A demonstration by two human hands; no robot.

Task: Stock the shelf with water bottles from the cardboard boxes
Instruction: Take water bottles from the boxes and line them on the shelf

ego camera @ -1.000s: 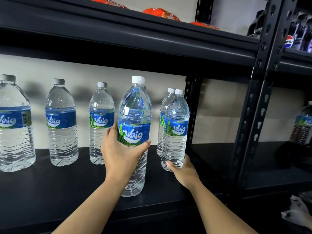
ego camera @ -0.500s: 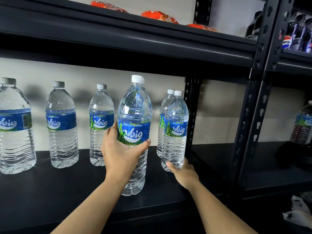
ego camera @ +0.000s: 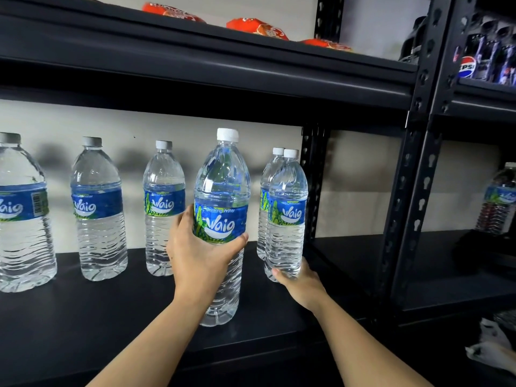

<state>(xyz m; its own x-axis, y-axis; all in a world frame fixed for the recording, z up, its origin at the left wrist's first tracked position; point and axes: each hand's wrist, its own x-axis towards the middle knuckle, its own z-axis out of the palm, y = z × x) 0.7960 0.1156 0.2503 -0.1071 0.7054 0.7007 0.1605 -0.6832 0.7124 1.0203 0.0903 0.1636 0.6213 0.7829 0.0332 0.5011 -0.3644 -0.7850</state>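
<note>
My left hand (ego camera: pixel 199 254) grips a clear water bottle with a blue label and white cap (ego camera: pixel 223 191), upright, its base on or just above the black shelf (ego camera: pixel 83 317) near the front edge. My right hand (ego camera: pixel 300 283) holds the base of a second water bottle (ego camera: pixel 286 208) standing at the shelf's right end, with another bottle (ego camera: pixel 266 191) right behind it. Three more bottles stand along the back: one (ego camera: pixel 163 208) just left of my left hand, one (ego camera: pixel 97 210) further left, one (ego camera: pixel 22 216) at the frame's left edge. No cardboard box is in view.
A black upper shelf (ego camera: pixel 223 68) hangs close above the caps and carries orange packets (ego camera: pixel 257 27). Black uprights (ego camera: pixel 405 205) bound the bay on the right. The neighbouring bay holds a water bottle (ego camera: pixel 498 199), with dark soda bottles (ego camera: pixel 488 57) above.
Both hands keep their grip on their bottles. The view has shifted slightly; the bottles have hardly moved.
</note>
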